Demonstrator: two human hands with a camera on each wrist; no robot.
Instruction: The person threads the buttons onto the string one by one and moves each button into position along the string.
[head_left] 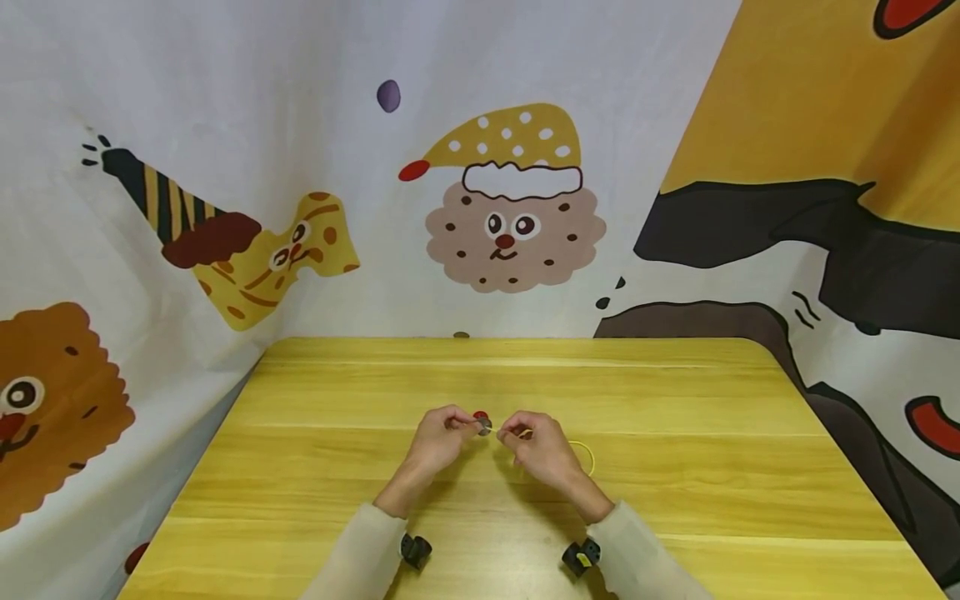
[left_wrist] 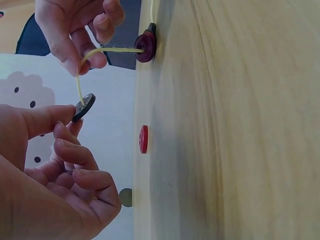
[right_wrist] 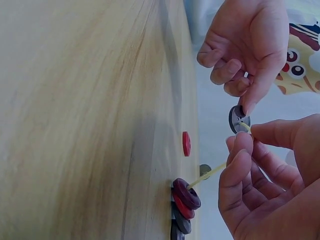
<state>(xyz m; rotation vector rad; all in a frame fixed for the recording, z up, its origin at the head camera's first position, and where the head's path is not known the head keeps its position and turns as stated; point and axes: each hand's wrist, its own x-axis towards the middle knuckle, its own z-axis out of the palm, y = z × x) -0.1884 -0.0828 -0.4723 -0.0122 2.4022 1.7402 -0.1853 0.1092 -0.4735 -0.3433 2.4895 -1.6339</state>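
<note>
A dark grey button point(left_wrist: 86, 106) with small holes is pinched at its edge by the left hand point(head_left: 435, 440), held tilted above the table. Thumb and index finger of the right hand point(head_left: 546, 452) pinch a yellow cord point(right_wrist: 212, 172) close to that button. The cord's end is at one of the button's holes; whether it passes right through cannot be told. Along the same cord, a dark maroon button point(right_wrist: 186, 192), a red one and dark ones lie stacked against each other on the table. A separate red button point(left_wrist: 144, 139) lies just beyond the hands.
The wooden table point(head_left: 337, 500) has a light yellow grain. A loop of the cord curves out beside the right wrist. Behind the table hangs a white cloth point(head_left: 315, 83) printed with cartoon food. Black cameras point(head_left: 416, 551) are strapped at both wrists.
</note>
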